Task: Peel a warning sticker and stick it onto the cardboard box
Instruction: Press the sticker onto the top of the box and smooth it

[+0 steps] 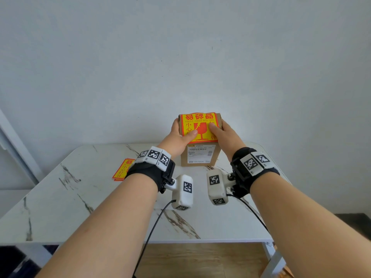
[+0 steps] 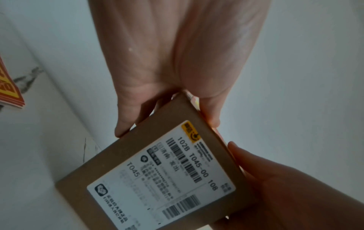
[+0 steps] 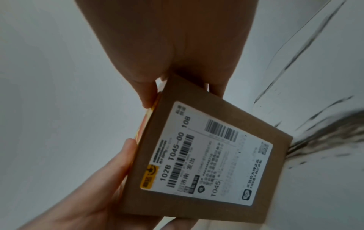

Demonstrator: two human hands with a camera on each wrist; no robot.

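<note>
A brown cardboard box (image 1: 184, 157) stands upright at the back of the marble table (image 1: 80, 197), its white shipping label (image 1: 199, 155) facing me. A yellow and red fragile warning sticker (image 1: 200, 122) lies on the box's top face. My left hand (image 1: 181, 131) clasps the top left of the box, thumb on the sticker. My right hand (image 1: 222, 131) clasps the top right, its thumb also pressing on the sticker. In the left wrist view the left hand (image 2: 167, 62) pinches the box (image 2: 110, 163) at a corner. The right wrist view shows the right hand (image 3: 177, 46) over the box (image 3: 138, 186) and the sticker's edge (image 3: 145, 123).
A small stack of the same warning stickers (image 1: 122, 169) lies on the table left of the box, partly behind my left wrist; its corner (image 2: 9, 93) shows in the left wrist view. A plain wall stands right behind the table. Cables hang from both wrist cameras.
</note>
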